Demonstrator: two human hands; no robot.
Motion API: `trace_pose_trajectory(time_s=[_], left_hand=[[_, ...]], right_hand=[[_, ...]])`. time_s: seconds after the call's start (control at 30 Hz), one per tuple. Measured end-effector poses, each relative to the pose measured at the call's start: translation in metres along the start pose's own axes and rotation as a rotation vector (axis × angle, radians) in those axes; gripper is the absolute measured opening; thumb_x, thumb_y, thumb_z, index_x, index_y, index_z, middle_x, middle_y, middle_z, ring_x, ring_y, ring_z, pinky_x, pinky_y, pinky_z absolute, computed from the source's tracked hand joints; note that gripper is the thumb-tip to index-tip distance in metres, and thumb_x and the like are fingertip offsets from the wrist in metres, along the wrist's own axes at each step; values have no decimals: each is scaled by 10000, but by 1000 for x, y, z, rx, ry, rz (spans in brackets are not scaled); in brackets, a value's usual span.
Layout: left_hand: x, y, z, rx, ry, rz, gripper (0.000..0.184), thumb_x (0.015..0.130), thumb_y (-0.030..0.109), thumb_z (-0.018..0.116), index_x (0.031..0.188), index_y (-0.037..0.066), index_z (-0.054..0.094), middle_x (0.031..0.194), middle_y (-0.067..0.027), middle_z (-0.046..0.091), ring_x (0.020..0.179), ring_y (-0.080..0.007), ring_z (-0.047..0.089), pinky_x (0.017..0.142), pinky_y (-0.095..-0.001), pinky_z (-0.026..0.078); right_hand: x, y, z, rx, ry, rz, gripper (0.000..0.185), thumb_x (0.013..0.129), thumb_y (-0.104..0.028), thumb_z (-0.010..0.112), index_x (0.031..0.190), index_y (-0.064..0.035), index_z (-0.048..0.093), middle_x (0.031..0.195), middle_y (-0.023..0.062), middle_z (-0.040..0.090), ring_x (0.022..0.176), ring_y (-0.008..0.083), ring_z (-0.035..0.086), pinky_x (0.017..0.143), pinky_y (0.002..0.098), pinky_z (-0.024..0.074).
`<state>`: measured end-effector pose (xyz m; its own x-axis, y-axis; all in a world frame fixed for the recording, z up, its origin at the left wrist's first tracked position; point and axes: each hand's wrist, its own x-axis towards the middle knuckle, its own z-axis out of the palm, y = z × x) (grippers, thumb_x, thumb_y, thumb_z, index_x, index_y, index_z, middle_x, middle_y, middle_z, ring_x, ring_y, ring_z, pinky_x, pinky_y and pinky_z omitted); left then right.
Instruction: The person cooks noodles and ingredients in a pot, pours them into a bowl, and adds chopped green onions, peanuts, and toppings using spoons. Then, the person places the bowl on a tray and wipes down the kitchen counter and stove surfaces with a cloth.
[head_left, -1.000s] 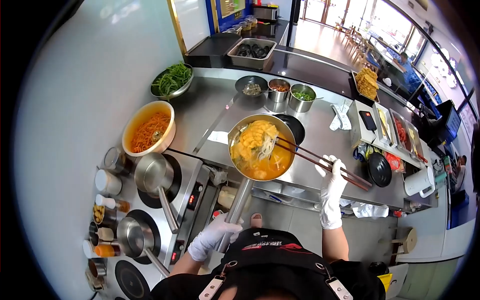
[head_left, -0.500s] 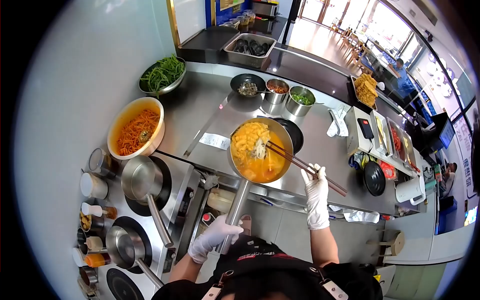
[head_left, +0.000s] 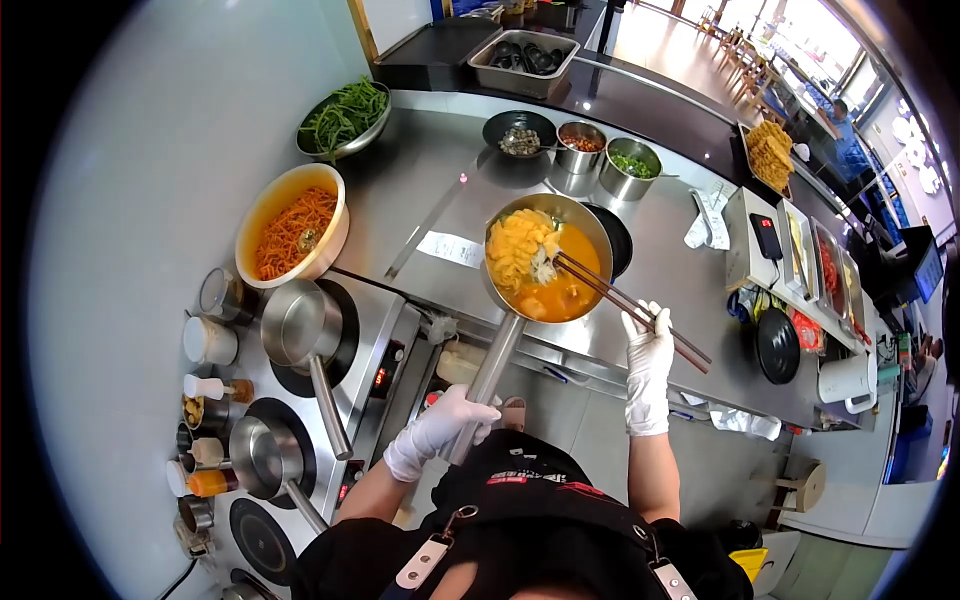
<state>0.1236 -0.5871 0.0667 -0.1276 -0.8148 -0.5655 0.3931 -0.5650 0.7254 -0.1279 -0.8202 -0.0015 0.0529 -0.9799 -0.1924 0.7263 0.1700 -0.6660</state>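
Note:
Gloved in white, my left hand (head_left: 440, 428) is closed around the long handle of a steel saucepan (head_left: 492, 366). Orange broth (head_left: 574, 288) fills the pan, with yellow lumpy pieces (head_left: 520, 240) heaped on the left and pale strands (head_left: 545, 265) near the middle. My right hand (head_left: 650, 362), also gloved, grips dark brown chopsticks (head_left: 628, 305) whose tips reach into the food by the strands. Behind the pan's right side, a black bowl (head_left: 618, 240) is partly hidden.
Metal cups of red bits (head_left: 581, 144) and chopped greens (head_left: 629, 163) stand behind the pan. To the left are a bowl of shredded carrot (head_left: 296, 232), a bowl of green vegetables (head_left: 345, 118) and two more saucepans (head_left: 301, 324) on cooktops. A paper slip (head_left: 450, 249) lies nearby.
The whole view has shifted, so things appear higher and further right. Both hands keep their grips, and the chopstick tips stay in the pan.

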Motion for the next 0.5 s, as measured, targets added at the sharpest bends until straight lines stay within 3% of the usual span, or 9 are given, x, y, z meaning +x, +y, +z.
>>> trace_pose_trajectory(time_s=[0.5], left_hand=[[42,67,-32,3,72,-58,206,815,95,634,962,-1,525,673,-52,521,547,-128,506,513,-275,425]], right_hand=[[68,-11,16,71,-21,110,327,998,-302,504,1069,12,559,1049,175,642,988,299,643,908,458,546]])
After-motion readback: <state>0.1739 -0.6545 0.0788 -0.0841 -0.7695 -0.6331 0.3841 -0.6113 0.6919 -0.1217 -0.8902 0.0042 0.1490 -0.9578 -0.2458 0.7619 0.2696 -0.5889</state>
